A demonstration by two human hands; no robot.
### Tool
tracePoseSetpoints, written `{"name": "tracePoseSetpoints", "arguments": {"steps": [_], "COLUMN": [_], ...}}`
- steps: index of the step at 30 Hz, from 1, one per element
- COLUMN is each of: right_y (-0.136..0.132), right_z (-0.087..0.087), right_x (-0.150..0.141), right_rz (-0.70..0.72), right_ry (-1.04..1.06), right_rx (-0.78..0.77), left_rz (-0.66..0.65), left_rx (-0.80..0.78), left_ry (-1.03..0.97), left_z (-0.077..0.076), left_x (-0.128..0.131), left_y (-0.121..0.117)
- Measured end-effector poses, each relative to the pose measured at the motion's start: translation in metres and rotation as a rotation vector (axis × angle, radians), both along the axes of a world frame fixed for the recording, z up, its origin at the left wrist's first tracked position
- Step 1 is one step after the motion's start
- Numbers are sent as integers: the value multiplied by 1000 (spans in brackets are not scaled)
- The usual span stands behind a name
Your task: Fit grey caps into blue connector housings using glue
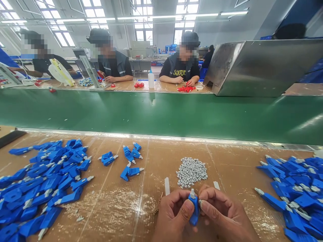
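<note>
My left hand [174, 213] pinches a blue plastic connector body [194, 208] with a pale tip pointing up. My right hand [222, 211] comes in from the other side, its thumb and finger closed on a small grey piece [200, 203] that touches the connector. Just above my hands lies a heap of many small grey pieces [191, 171], flanked by a pair of white strips [167, 186]. Loose blue connectors form a large pile [45, 181] at the left and another [294, 191] at the right, with a small group [130, 161] between.
My bench is covered in brown board [151, 161] scattered with pale dust. Beyond it runs a green conveyor belt [161, 114] below a steel hood [262, 69]. Across the belt, several co-workers [183, 64] sit handling red parts beside a white squeeze bottle [150, 79].
</note>
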State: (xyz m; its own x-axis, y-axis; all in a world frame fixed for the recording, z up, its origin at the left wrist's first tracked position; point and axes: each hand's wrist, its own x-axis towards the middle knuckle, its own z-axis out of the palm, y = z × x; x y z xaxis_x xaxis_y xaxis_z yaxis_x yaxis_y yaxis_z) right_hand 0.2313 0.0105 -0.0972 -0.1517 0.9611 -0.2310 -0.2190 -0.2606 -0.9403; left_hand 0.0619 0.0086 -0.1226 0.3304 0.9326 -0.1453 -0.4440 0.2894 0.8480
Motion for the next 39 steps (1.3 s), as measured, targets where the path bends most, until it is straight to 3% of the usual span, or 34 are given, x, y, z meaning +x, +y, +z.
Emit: {"name": "tracePoseSetpoints", "arguments": {"steps": [10, 19, 24, 29, 36, 39], "right_y": [-2, -3, -6, -5, -1, -3], "right_z": [-7, 1, 2, 2, 6, 10], "right_x": [2, 0, -5, -6, 3, 4], "right_rz": [40, 12, 26, 53, 24, 77], "right_ry": [42, 1, -9, -13, 228, 279], "right_rx": [30, 57, 53, 59, -135, -206], "left_rz": [22, 6, 62, 79, -47, -42], "left_rx": [-15, 33, 18, 109, 95, 98], "left_ry": [8, -1, 65, 87, -106, -183], "left_z": [6, -4, -2, 0, -1, -1], "left_x": [1, 3, 1, 0, 3, 5], "left_y": [-2, -2, -4, -3, -5, -7]}}
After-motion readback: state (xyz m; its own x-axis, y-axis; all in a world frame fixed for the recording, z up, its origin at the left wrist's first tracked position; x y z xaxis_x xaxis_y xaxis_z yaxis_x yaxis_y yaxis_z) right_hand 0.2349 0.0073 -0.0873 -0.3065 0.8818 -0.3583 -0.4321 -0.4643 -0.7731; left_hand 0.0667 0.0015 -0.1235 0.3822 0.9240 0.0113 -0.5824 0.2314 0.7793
